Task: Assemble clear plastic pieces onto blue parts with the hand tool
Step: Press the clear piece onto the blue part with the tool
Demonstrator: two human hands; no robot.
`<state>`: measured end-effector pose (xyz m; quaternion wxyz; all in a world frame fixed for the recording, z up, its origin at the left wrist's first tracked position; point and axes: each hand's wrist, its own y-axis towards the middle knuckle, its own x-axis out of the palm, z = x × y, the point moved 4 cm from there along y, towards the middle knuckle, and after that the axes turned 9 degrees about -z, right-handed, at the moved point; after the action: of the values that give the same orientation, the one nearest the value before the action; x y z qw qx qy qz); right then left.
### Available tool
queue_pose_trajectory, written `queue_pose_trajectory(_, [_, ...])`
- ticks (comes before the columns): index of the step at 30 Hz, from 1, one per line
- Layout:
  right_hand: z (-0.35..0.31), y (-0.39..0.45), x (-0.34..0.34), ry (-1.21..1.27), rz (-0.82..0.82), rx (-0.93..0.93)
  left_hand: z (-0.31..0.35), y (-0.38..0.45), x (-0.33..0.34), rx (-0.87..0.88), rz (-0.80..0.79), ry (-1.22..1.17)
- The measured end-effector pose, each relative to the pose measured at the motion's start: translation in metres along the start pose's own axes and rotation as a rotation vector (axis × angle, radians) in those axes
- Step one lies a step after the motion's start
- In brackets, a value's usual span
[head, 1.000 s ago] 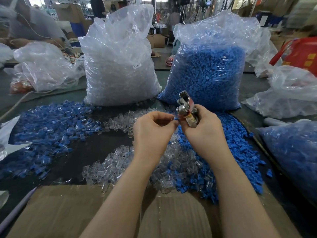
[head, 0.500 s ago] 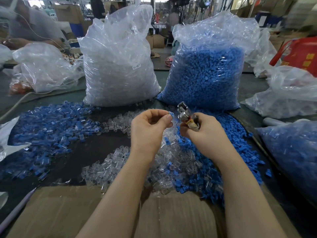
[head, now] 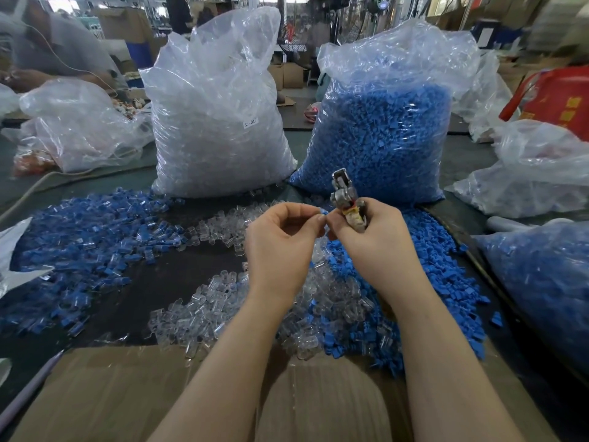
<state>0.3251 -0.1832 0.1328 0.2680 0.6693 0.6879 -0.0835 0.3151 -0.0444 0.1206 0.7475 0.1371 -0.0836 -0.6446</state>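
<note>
Head camera view: a small blue part (head: 322, 212) sits pinched between the thumb and forefinger of the left hand (head: 282, 247), raised above the surface and touching the fingertips of the right hand (head: 369, 242). That right hand's grip is curled round a metal hand tool (head: 345, 199), whose head points up and away from the person. Whether a clear piece is already on the blue part cannot be told. Directly below the hands lies a loose heap of clear plastic pieces (head: 204, 309), and just to its right a heap of loose blue parts (head: 446, 272) spreads across the dark surface (head: 165, 275). To the left a wider spread of blue pieces with clear caps (head: 83, 237) covers the surface. Behind the hands stand two tall plastic bags, well apart from them: a bag of clear pieces (head: 220, 122) on the left and a bag of blue parts (head: 382, 138) on the right. A sheet of cardboard (head: 108, 393) lies at the near edge.
</note>
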Motion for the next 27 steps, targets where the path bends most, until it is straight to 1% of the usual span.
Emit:
queue_pose_trajectory(4, [0.0, -0.001, 0.001, 0.008, -0.008, 0.004, 0.001, -0.001, 0.0, 0.021, -0.004, 0.016])
queue_pose_trajectory(7, [0.001, -0.001, -0.001, 0.035, -0.045, 0.022, -0.001, 0.001, -0.002, -0.001, -0.015, -0.034])
queue_pose_trajectory(11, [0.008, -0.001, -0.006, -0.03, -0.136, 0.061, -0.005, 0.005, -0.007, -0.02, -0.039, -0.15])
queue_pose_trajectory(16, [0.011, -0.002, -0.003, -0.085, -0.253, 0.066, -0.005, 0.006, -0.008, 0.02, -0.073, -0.198])
queue_pose_trajectory(27, [0.008, -0.003, -0.001, -0.153, -0.278, 0.01, -0.004, 0.006, -0.008, -0.002, -0.144, -0.268])
